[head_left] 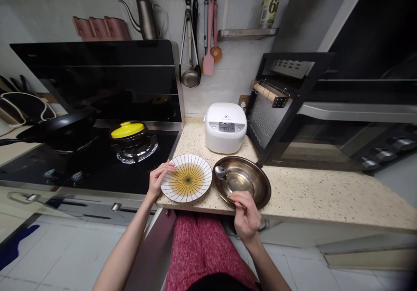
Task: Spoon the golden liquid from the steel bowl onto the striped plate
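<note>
- My left fingers [164, 169]: loosely bent over left edge of striped plate [203, 169], can't tell if gripping.
- My right fingers [241, 198]: pinched together on spoon [220, 172], over near side of metal bowl [264, 187].
- Plate: on bench [309, 195], yellow middle, just left of bowl.
- White rice cooker [225, 142]: behind bowl.
- Yellow-lidded pot [127, 130]: on stove [107, 169], left.
</note>
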A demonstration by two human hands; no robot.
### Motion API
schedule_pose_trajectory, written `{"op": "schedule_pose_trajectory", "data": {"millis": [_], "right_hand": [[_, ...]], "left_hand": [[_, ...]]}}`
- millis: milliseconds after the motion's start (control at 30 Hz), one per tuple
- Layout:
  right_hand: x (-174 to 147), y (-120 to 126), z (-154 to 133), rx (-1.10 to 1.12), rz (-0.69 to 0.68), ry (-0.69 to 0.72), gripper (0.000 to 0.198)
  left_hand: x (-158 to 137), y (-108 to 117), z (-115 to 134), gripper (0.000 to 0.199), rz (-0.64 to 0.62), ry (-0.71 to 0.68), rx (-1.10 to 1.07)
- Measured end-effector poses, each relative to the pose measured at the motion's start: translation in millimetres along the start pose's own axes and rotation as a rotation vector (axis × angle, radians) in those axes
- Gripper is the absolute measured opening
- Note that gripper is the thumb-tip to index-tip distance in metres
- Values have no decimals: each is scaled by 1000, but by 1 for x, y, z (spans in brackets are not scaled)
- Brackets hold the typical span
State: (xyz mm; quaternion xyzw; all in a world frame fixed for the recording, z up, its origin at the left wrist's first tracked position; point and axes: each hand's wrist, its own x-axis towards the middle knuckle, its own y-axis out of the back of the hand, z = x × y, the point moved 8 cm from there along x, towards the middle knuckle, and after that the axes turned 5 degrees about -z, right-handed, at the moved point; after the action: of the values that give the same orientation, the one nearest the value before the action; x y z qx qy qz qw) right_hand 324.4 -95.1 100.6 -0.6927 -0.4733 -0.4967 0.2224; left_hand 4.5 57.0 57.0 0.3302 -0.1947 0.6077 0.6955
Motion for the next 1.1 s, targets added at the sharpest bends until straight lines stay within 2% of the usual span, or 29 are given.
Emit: {"op": "schedule_pose_trajectory", "data": {"millis": [233,400,800,1100], "right_hand": [[-1,-45,-8,169,-79,-77,21],[-8,-62,-5,202,-90,-131,20],[-18,-73,2,210,-110,-233,22],[-23,-70,9,247,-46,-332,23]], "left_hand": [[1,0,0,33,2,2,5],[1,-1,2,34,0,14,2],[1,-1,0,34,-1,14,-4],[0,1,-4,35,-8,11,2]]}}
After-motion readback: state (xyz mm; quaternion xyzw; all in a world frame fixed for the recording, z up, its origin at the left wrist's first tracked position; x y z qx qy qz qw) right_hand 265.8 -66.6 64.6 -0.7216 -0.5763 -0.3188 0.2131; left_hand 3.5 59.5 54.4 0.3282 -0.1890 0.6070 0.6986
